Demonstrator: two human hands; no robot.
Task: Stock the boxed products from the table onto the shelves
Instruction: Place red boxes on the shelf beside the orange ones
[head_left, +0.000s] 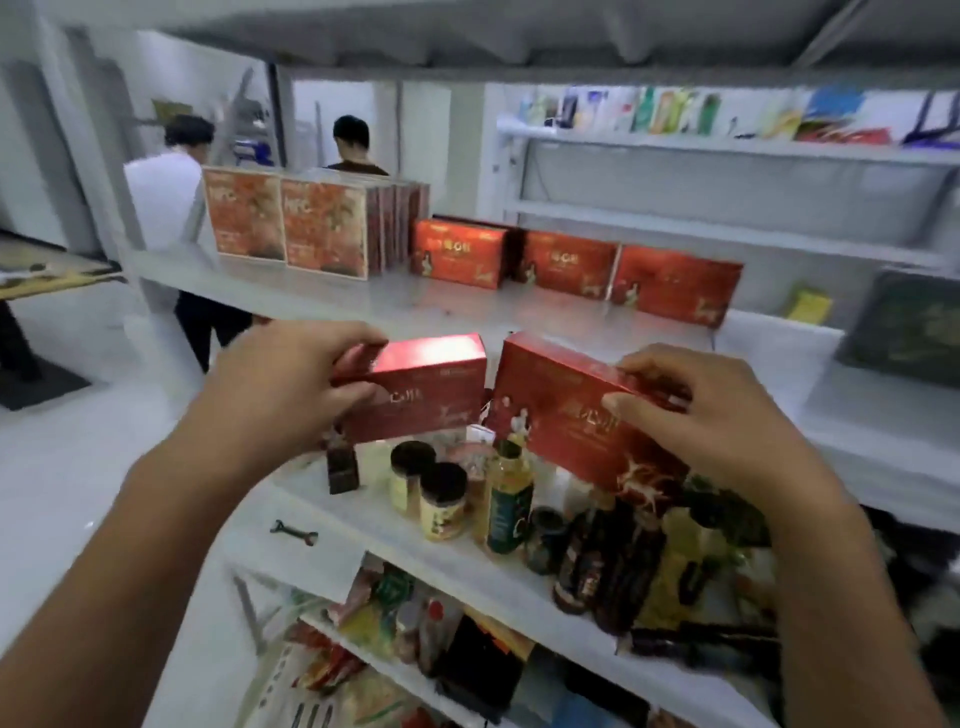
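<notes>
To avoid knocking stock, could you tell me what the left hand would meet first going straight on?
Probably, depth unclear, the leftmost standing red box on the shelf, past a bare strip; the held box in the left hand would touch first.

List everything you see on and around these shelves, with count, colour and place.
Held boxes: 2, red, one in each hand
Shelved boxes: 3, red, row on middle shelf
Tall boxes: several, orange-red, left on that shelf
Jars: 2, yellowish, dark lids, lower shelf
Oil bottle: 1, yellow, beside the jars
Dark bottles: several, lower shelf, right
Wrench: 1, dark, lower shelf's left edge
People: 2, background left
Left hand: 1, grips left box
Right hand: 1, grips right box
</notes>
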